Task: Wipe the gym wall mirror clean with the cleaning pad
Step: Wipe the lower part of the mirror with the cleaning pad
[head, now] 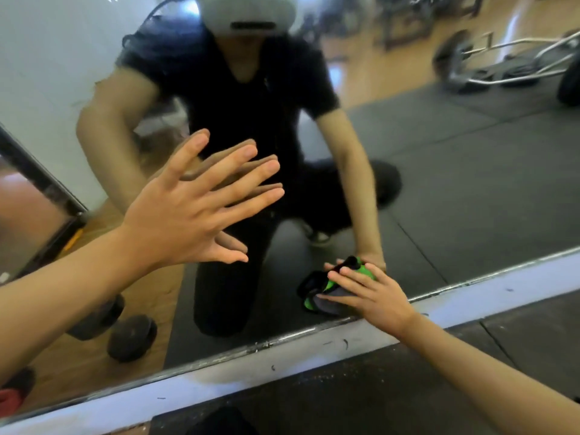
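Observation:
The wall mirror (470, 189) fills most of the view and reflects a crouching person in black. My left hand (194, 211) lies flat on the glass with its fingers spread wide. Low on the mirror, just above its bottom edge, my right hand (367, 293) presses a green, grey and black cleaning pad (317, 296) against the glass, fingers laid over it. The pad's own reflection meets it at the glass.
A white baseboard strip (282, 362) runs under the mirror, with black rubber floor mat (392, 394) below it. Reflected in the mirror are a black dumbbell (125, 334), a trap bar with plates (508, 64) and a wooden floor.

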Tool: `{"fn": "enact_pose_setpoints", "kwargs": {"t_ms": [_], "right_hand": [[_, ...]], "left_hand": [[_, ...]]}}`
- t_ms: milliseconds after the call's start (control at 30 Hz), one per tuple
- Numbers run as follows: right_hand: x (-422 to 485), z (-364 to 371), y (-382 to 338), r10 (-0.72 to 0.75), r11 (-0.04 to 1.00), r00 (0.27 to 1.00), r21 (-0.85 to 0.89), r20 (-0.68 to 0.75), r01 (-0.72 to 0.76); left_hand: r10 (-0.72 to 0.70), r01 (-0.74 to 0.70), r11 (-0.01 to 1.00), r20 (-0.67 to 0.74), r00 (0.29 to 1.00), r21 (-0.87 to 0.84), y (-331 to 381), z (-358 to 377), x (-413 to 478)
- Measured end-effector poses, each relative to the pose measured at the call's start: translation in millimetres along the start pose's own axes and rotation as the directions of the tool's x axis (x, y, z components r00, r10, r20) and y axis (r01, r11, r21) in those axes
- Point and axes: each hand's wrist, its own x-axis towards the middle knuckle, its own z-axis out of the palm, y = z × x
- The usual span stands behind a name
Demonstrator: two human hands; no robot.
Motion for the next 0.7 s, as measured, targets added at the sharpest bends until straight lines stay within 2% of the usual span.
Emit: {"fn": "enact_pose_setpoints", "kwargs": {"t_ms": [67, 133, 167, 233, 267, 300, 333, 400, 467, 500, 533, 633, 667, 700], "right_hand": [[14.5, -17.4, 28.3, 0.22, 0.976, 0.966, 0.031, -0.134, -0.218], [35.9, -35.9, 55.8, 0.415, 0.906, 0.872, 0.034, -0.259, -0.421], [42.9, -42.7, 65.0, 0.5, 0.86, 0.818, 0.053, -0.284, -0.508], [48.5, -44.0, 55.5, 0.684, 0.728, 0.677, 0.201, -0.271, -0.655], [45.5, -38.0, 38.3, 0.731, 0.682, 0.639, 0.249, -0.237, -0.688], [37.6, -28.2, 17.4, 0.723, 0.69, 0.663, 0.249, -0.194, -0.68], [25.1, -17.2, -2.0, 0.657, 0.751, 0.738, 0.213, -0.154, -0.625], [1.8, -3.1, -20.5, 0.422, 0.905, 0.901, 0.099, -0.099, -0.413], [4.9, -7.5, -3.0, 0.33, 0.944, 0.934, 0.052, -0.133, -0.326], [17.2, -15.2, 9.6, 0.367, 0.93, 0.91, 0.067, -0.195, -0.361], [34.5, -27.3, 24.1, 0.453, 0.891, 0.853, 0.102, -0.261, -0.442], [91.5, -62.7, 62.7, 0.748, 0.662, 0.579, 0.312, -0.324, -0.681], [103.5, -69.2, 67.3, 0.792, 0.609, 0.516, 0.364, -0.326, -0.705], [109.1, -72.9, 63.9, 0.814, 0.58, 0.486, 0.394, -0.319, -0.713]], "left_hand": [[-0.006, 0.006, 1.0, -0.001, 1.0, -0.001, 0.5, -3.0, 0.6], [-0.013, 0.013, 1.0, 0.004, 1.0, 0.001, 1.8, -3.6, -1.1], [-0.014, 0.014, 1.0, 0.006, 1.0, -0.003, 2.1, -3.8, 0.1], [-0.01, 0.01, 1.0, -0.002, 1.0, -0.014, 2.0, -5.0, 1.0], [-0.01, 0.01, 1.0, -0.004, 1.0, -0.01, 2.2, -5.0, 0.5], [-0.014, 0.014, 1.0, 0.001, 1.0, -0.005, 3.4, -5.1, -0.8], [-0.021, 0.021, 1.0, 0.008, 1.0, -0.001, 4.8, -5.4, -0.8], [-0.027, 0.027, 1.0, 0.009, 1.0, -0.007, 7.6, -5.7, -1.4], [-0.026, 0.026, 1.0, 0.004, 1.0, -0.007, 8.2, -5.6, -1.1], [-0.026, 0.026, 1.0, 0.004, 1.0, -0.01, 8.2, -5.9, -0.4], [-0.031, 0.031, 0.999, 0.002, 1.0, -0.018, 8.5, -6.2, 0.4], [-0.04, 0.04, 0.999, 0.012, 0.999, -0.02, 9.9, -5.6, -1.9], [-0.038, 0.038, 0.999, 0.022, 0.999, -0.015, 9.2, -4.6, -3.0], [-0.036, 0.036, 0.999, 0.027, 0.999, -0.015, 9.5, -3.5, -3.2]]}}
